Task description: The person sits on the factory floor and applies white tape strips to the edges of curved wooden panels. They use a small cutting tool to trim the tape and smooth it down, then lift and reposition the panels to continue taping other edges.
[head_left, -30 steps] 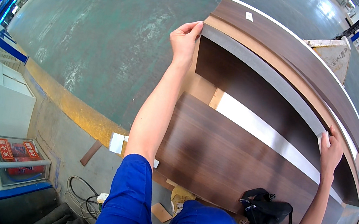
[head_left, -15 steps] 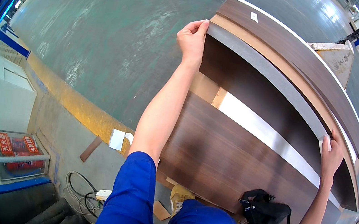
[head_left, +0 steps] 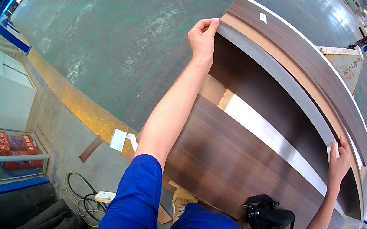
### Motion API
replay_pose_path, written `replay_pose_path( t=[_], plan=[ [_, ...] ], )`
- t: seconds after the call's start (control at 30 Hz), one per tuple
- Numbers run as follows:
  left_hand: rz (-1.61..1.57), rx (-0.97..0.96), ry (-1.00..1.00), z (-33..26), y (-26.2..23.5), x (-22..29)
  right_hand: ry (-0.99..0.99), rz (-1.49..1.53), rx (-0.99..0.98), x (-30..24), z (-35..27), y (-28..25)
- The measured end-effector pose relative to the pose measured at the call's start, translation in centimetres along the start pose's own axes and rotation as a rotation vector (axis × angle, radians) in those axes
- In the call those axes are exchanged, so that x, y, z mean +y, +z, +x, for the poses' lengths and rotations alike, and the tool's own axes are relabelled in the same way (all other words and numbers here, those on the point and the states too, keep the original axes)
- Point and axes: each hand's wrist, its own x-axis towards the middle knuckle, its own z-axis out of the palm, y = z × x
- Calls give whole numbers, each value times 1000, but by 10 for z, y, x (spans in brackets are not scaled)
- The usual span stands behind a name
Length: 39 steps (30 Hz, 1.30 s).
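Observation:
A long dark brown panel (head_left: 271, 91) with a grey edge stands tilted up across the stack, its dark face toward me. My left hand (head_left: 203, 36) pinches its far left corner between thumb and fingers. At the right, my right hand (head_left: 339, 164) is closed round the same panel's edge, thumb on the near side. Below it lies a brown wood-grain panel (head_left: 234, 156), with a white strip (head_left: 267, 133) showing along its far side. Just beyond the held panel rests another brown board (head_left: 292, 38) with a white edge and a small label.
A black bag (head_left: 272, 218) hangs at my front against the stack. Left of me are a cable with a white power strip (head_left: 105, 197), a brown offcut (head_left: 91, 148) and a glass-fronted box of red extinguishers (head_left: 18, 154). Behind the boards stands a worn, pale metal piece (head_left: 342, 66).
My left hand and the panel's left corner have shifted slightly right and away from me. The right hand keeps its hold, almost in the same place.

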Motion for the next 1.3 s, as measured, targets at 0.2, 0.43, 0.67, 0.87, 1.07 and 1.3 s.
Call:
replay_pose_path(
  t=[0.2,0.43,0.67,0.87,1.07,1.3],
  plan=[
    [-319,-130,-266,9,-4,-4,3,20,21,3,-1,2],
    [-359,-206,-251,4,-11,-18,-17,27,-5,1,-1,-1],
    [-351,-384,-419,12,-33,-42,-19,12,6,0,0,-1],
    [-108,-525,-215,1,-21,-16,-52,46,30,9,-3,2],
    [37,-212,-240,53,6,-28,-35,31,6,-1,1,-3],
    [101,-111,-223,49,26,-23,-31,61,9,4,-2,-1]
  ],
)
